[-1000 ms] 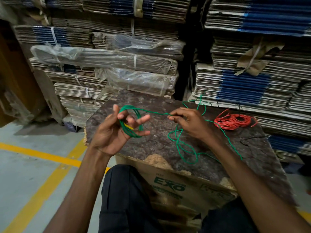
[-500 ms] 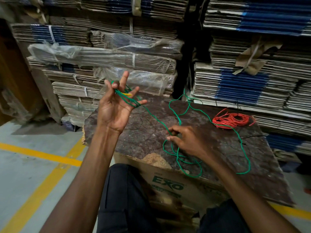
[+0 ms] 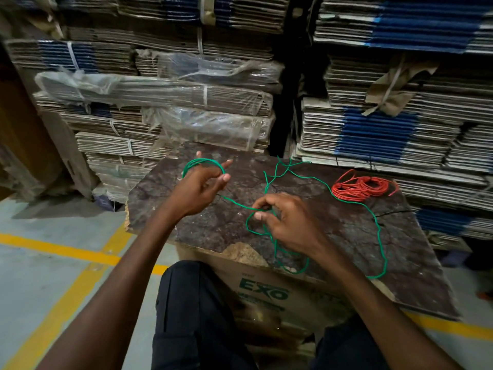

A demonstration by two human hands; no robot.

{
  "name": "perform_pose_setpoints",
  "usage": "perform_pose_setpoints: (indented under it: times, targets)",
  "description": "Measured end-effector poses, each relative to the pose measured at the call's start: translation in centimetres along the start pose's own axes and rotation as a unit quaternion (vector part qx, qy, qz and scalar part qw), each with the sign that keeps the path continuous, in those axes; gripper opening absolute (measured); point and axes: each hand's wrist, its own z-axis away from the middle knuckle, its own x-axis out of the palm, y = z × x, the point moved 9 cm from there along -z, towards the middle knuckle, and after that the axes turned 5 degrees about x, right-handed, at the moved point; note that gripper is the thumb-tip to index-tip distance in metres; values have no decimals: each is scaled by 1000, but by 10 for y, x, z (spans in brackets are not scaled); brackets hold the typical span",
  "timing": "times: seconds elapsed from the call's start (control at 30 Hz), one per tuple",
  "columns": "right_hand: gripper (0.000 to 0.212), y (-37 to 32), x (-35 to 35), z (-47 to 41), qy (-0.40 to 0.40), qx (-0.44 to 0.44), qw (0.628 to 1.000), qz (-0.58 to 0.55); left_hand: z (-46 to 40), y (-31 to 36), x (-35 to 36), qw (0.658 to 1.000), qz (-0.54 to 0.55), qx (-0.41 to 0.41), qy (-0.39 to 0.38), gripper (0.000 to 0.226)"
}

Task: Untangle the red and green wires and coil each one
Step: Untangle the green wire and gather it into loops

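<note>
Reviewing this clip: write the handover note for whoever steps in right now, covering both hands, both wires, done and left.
Left hand: holds a few green wire loops wound round its fingers.
Right hand: pinches the green strand leading to the left.
Red wire: coiled, lying on the board at far right.
Left: loose green length sprawls over the board; keep winding it onto the left-hand coil.

The light is dim and soft, with no hard shadows. Around the fingers [image 3: 226, 178] of the left hand [image 3: 198, 186] the picture is a little blurred. Far from the fingers, the cardboard stacks [image 3: 400, 76] smear and bend at the edges. The plastic wrap [image 3: 213, 126] beyond the fingers shows weak glare.
</note>
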Motion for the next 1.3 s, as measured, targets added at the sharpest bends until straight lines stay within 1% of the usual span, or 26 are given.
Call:
perform_pose_setpoints:
  times: [0.1,0.17,0.23,0.3,0.37,0.43,0.5,0.6,0.7,0.77,0.9,0.97,1.0,1.07,1.1,1.13,1.2,1.23,1.27,1.3]
  targets:
    - [13,5,-13,-5,2,14,1000,-2,7,-6,-9,996,-88,10,-1,49]
    - [11,4,-20,-9,8,11,1000,15,10,-6,-9,993,-121,6,-10,48]
    - [10,-1,-26,-13,23,-2,999,48,12,-6,-6,992,-121,-9,-25,45]
    - [8,-7,-33,-16,50,-23,995,84,15,-6,-2,993,-99,-29,-53,44]
    - [5,-13,-39,-20,79,-47,989,117,20,-4,3,994,-32,-53,-89,48]
    - [4,-12,-41,-28,91,-64,983,144,29,3,7,988,77,-73,-116,47]
    - [3,-7,-39,-37,91,-75,979,165,37,11,9,971,178,-93,-130,42]
    - [5,7,-34,-51,88,-74,977,182,48,19,7,945,272,-125,-132,39]
    - [5,21,-28,-62,73,-58,978,186,57,23,3,916,364,-133,-106,41]
    - [5,28,-23,-67,64,-47,980,184,61,23,0,892,427,-132,-72,41]
    - [4,34,-12,-71,44,-28,984,168,66,24,-3,827,548,-128,10,39]
    - [5,38,-6,-70,26,-10,986,162,63,23,-2,783,613,-99,36,36]
    - [4,39,-1,-68,15,0,987,160,58,26,-1,754,652,-69,29,35]
    - [4,40,9,-61,-7,16,988,155,49,34,1,680,733,-20,7,43]
    - [5,41,15,-56,-18,24,988,152,44,35,0,654,757,-9,9,47]
    - [6,41,21,-51,-31,30,988,151,38,35,-2,636,772,3,11,48]
    - [8,43,31,-40,-52,44,986,152,29,39,-12,614,789,31,20,45]
    - [9,45,35,-34,-59,52,986,148,24,41,-17,612,789,38,29,43]
    - [9,46,38,-28,-65,59,987,137,18,41,-22,621,781,40,41,40]
    - [9,46,41,-22,-69,59,988,122,13,40,-27,642,763,37,63,38]
